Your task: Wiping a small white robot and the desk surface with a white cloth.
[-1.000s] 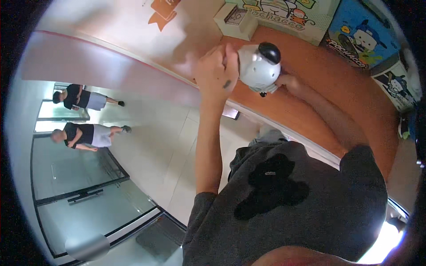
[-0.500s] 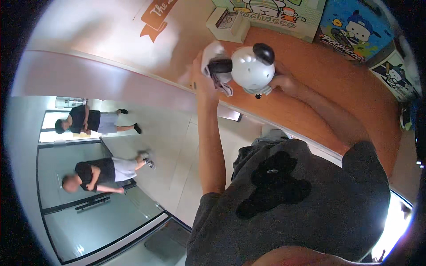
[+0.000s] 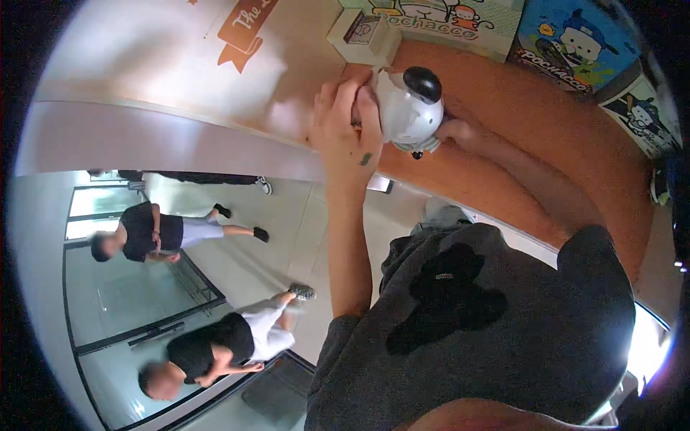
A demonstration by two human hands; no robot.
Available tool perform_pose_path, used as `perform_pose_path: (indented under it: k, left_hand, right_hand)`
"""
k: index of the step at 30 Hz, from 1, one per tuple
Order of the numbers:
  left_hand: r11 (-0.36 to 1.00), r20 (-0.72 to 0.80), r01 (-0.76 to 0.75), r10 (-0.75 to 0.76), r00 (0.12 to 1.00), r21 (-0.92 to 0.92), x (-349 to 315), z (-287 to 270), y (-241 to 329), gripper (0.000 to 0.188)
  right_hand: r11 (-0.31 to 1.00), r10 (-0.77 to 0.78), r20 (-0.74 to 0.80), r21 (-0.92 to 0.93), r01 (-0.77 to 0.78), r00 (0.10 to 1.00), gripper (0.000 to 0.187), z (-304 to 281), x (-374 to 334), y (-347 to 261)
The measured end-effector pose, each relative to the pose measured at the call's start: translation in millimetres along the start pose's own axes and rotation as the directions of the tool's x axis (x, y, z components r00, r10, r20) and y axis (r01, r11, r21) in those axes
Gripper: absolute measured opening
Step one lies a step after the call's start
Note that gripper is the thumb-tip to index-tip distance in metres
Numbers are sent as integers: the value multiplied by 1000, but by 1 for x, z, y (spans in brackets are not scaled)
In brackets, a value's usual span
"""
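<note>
A white dog figurine (image 3: 417,118) with black ears is held up over the brown shelf, its right ear (image 3: 422,85) showing. My right hand (image 3: 460,134) grips it from the right side, fingers partly hidden behind it. My left hand (image 3: 346,122) is closed against its left side, fingers curled over that ear. Between this hand and the head shows a strip of pale cloth (image 3: 387,97); the rest of it is covered by the fingers.
Behind the figurine stand a small cream box (image 3: 364,44), a green picture box (image 3: 445,32), a blue picture box (image 3: 571,47) and a white picture card (image 3: 643,122). A white panel (image 3: 172,65) lies left. Two people (image 3: 208,348) (image 3: 154,230) walk beyond, with a third partly visible.
My left hand has turned its back up and moved right, pressing the cloth around the figurine's left ear, which is now covered. The right hand stays put. People in the background have moved closer.
</note>
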State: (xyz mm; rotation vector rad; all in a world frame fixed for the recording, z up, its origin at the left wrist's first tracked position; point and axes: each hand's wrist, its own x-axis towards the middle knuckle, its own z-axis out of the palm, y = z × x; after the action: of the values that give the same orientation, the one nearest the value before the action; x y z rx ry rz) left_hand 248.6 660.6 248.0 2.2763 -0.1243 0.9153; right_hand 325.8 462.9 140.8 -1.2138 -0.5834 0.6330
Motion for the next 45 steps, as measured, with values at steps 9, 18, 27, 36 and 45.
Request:
perform_pose_path:
  k: [9,18,27,36,45]
  left_hand:
    - [954,-18,133,-133,991,269,15,0,-24,21]
    - [903,42,422,-420,907,-77,102,5,-90,32]
    - [659,-121,575,-701,702,-485,262,38,-195,33]
    - [752,-328,603,-659,676,-268,434,72,-291,33]
    - [477,-142,382,-752,643,-792,535,86,-355,49]
  right_hand:
    - [996,91,-14,9,-91,996,65,0,14,-10]
    - [998,-32,56,57,29,998,69,-24,110,-9]
    - [982,122,25,145,-125,992,74,-65,300,-65]
    - [998,59,86,-18,-58,995,76,-136,498,-134]
    - [997,70,8,32,-70,998,76,-168,591,-201]
